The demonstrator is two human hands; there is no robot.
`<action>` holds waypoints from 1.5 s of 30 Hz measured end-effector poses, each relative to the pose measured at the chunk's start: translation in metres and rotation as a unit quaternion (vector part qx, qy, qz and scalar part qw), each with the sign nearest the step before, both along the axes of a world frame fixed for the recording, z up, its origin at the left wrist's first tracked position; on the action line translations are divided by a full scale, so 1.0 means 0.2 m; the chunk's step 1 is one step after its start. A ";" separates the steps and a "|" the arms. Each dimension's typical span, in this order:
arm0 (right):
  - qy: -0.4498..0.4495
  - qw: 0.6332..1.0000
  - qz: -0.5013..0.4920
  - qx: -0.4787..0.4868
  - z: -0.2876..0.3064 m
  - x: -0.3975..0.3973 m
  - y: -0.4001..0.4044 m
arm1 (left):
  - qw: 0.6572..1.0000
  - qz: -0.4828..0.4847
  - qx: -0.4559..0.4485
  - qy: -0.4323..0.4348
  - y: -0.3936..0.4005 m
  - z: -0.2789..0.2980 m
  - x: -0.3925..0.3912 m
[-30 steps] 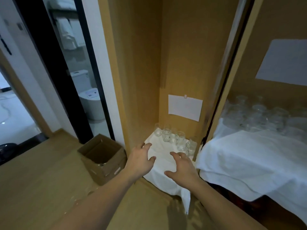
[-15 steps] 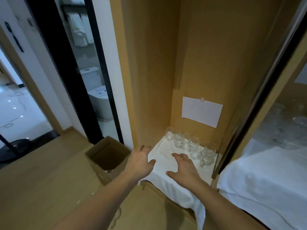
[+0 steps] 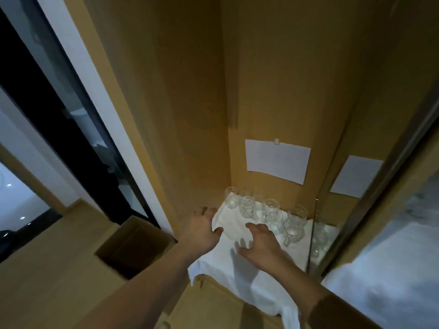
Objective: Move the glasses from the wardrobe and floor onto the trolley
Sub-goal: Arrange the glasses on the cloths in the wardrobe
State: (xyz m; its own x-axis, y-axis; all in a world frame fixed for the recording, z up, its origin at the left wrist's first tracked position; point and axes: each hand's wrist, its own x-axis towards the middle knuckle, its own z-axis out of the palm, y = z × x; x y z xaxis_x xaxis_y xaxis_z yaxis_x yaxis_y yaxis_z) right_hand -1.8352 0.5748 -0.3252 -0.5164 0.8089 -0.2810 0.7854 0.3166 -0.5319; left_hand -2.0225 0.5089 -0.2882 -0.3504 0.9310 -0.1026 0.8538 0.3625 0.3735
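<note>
**Wardrobe shelf draped in white as two hands close on the glasses**

Wooden flooring fills the near ground, where an open cardboard box stands beside the wardrobe's side panel. Just beyond it a white cloth covers a low shelf inside the wardrobe and hangs over its front edge. Above the cloth the left hand and the right hand reach forward, fingers spread and slightly curved, holding nothing; whether either touches the cloth cannot be told. The glasses stand in a loose row at the back of the shelf, just ahead of the right fingertips and not yet grasped, with a handled one nearest the right edge. A sheet of white paper is clipped to the back panel above them, and a mirrored door at the right repeats it. By all appearances this is the approach to a first pickup from the wardrobe. The next move calls for each hand to close round a separate glass and lift straight up, since the glasses stand close together and could knock. More white cloth lies blurred at the far right.
</note>
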 end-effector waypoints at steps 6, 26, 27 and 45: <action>-0.026 0.999 -0.032 -0.032 -0.10 0.03 0.12 | 0.999 -0.031 -0.024 -0.028 0.23 -0.14 0.00; -0.068 0.928 -0.324 -0.172 -0.62 -0.12 0.54 | 0.966 -0.183 -0.118 -0.140 1.15 -0.78 -0.15; -0.067 0.922 -0.337 -0.179 -0.65 -0.12 0.56 | 0.965 -0.180 -0.123 -0.143 1.19 -0.82 -0.15; 0.063 0.742 -0.617 -0.255 -1.46 0.03 1.09 | 0.948 -0.170 -0.147 -0.226 1.75 -1.62 0.10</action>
